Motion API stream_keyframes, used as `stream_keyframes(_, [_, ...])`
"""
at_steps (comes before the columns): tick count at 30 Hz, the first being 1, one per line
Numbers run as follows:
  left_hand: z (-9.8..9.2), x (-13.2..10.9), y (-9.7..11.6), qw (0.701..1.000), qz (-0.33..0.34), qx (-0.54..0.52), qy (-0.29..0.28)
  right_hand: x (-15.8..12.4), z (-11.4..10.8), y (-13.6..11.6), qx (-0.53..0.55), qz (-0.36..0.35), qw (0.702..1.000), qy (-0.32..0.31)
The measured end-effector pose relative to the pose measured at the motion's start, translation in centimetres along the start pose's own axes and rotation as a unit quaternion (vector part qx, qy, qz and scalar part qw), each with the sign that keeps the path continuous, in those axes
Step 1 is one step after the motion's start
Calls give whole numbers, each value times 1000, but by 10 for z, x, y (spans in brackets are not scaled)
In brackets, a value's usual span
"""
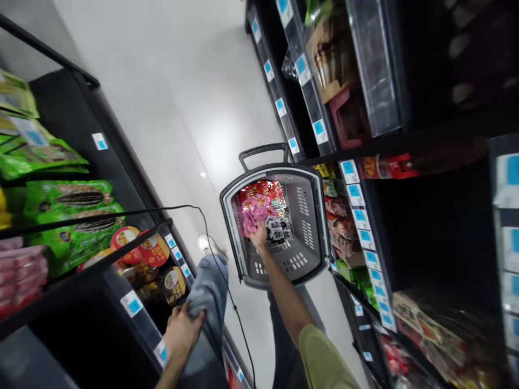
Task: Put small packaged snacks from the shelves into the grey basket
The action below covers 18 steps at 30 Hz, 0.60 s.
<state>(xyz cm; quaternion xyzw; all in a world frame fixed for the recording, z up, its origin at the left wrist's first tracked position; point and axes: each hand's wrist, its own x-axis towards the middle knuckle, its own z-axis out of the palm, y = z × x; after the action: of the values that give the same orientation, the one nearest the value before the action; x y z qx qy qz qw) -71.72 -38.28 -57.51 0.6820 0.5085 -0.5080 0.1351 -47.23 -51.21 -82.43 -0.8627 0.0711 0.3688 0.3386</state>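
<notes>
The right hand point(258, 235) is down inside a grey basket point(308, 216), its fingers at a pink packet point(256, 207) — whether they grip it, I can't tell; that packet lies in the basket with a red packet point(265, 187) and black-and-white packets point(279, 228); the left hand point(182, 330) rests open — loosely laid on a denim-covered leg point(211, 292).

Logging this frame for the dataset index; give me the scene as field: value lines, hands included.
setting: aisle between dark shelves
basket: gray, dark rim
contents: red packet, pink packet, black-and-white packet
right hand: inside basket, fingers at pink packet; firmness of grip unclear
left hand: resting on denim-covered knee
left shelf: green bags, red-lidded tub
cord: black, crossing over the leg
</notes>
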Motion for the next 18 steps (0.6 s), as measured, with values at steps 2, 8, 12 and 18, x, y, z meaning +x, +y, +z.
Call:
stream_keyframes(2, [10, -11, 4, 1000, 7, -8, 5, -47, -33, 6, 9, 4, 1000, -24])
stream_keyframes(8, [19, -77, 3, 986, 33, -165, -18, -178, -155, 9, 124, 40, 991, -28])
stream_keyframes(12, [9, -158, -5, 942, 78, -323, -57, -238, -237, -15, 212, 16, 976, -46])
stream_keyframes(18, [4, -302, 9, 786, 178, -581, -117, -315, -347, -84, 176, -68, 977, -96])
